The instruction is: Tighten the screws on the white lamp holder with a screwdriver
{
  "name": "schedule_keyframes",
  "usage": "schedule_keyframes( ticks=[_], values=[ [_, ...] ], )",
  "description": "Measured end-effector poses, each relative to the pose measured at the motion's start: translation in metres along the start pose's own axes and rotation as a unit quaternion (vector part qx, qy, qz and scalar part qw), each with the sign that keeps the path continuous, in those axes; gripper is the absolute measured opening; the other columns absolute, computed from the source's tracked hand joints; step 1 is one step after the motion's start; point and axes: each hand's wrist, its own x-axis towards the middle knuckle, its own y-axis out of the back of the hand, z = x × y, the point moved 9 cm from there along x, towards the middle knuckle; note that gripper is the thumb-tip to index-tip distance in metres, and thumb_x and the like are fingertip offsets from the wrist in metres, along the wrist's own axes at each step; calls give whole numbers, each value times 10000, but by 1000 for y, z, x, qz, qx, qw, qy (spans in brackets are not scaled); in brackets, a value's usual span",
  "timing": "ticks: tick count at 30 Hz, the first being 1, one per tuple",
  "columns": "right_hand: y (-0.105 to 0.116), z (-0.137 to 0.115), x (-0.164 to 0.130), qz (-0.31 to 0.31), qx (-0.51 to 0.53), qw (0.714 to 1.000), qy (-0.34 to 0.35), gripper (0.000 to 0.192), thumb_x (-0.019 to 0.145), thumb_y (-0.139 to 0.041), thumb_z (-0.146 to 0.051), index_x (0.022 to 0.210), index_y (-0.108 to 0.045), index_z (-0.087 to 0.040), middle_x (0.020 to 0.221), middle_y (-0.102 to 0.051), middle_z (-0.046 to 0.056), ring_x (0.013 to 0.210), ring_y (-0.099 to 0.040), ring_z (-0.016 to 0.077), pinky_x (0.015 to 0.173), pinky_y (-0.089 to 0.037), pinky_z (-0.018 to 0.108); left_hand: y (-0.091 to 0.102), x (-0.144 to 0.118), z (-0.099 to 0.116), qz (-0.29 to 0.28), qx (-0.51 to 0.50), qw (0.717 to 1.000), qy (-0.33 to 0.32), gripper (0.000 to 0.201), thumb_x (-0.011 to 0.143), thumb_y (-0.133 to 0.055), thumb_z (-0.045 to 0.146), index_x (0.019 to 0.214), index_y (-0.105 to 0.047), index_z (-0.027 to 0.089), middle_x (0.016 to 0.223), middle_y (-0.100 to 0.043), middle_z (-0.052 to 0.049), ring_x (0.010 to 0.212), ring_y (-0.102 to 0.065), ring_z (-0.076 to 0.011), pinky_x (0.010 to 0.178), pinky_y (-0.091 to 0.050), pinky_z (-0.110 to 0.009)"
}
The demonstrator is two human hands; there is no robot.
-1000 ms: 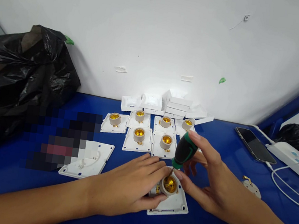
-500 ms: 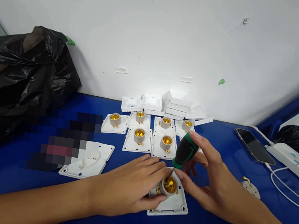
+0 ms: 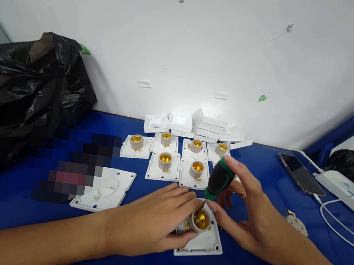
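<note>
A round lamp socket (image 3: 200,220) with a brass screw shell sits on a square white plate (image 3: 210,245) near the front of the blue table. My left hand (image 3: 164,220) is closed round the socket's left side, its thumb at the front. My right hand (image 3: 245,208) grips a green and black screwdriver (image 3: 220,178), one finger on top of the handle and the thumb low by the shaft. The screwdriver stands tilted, its shaft going down to the socket's back rim. Where the tip rests is hidden.
Several white plates with sockets (image 3: 164,161) lie in rows behind my hands. White covers (image 3: 209,126) are stacked at the wall. A bare plate (image 3: 111,200) lies left, near a black plastic bag (image 3: 27,94). Right are a phone (image 3: 301,173), a power strip (image 3: 346,191) and a loose socket piece (image 3: 297,223).
The view has shifted very slightly. Both hands, the screwdriver and the socket keep practically the same places.
</note>
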Motion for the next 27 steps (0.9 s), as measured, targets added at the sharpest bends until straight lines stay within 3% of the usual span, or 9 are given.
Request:
schedule_keyframes(
  ticks=[11, 18, 27],
  values=[
    [1, -2, 1, -4, -9, 1000, 1, 804, 1023, -543, -179, 1645, -67, -360, 904, -590, 7, 721, -642, 189, 616, -597, 390, 1, 1, -1, 5, -13, 1000, -8, 195, 1019, -616, 312, 1169, -574, 193, 1092, -666, -69, 1018, -633, -262, 995, -488, -426],
    [2, -3, 1, 1, -10, 1000, 1, 814, 1014, -554, -173, 1644, -76, -365, 1009, -609, 38, 727, -635, 182, 631, -604, 396, 0, 1, -1, 2, -11, 1000, -10, 185, 1021, -607, 313, 1160, -560, 199, 1098, -669, -75, 1022, -632, -269, 1010, -484, -446],
    [1, -2, 1, -3, -8, 1000, 0, 818, 1012, -554, -174, 1646, -70, -357, 920, -593, 10, 712, -622, 181, 624, -597, 391, -2, 1, -2, -9, -8, 1000, -7, 189, 1024, -610, 318, 1155, -567, 189, 1092, -663, -78, 1024, -630, -268, 1014, -484, -445]
  ],
)
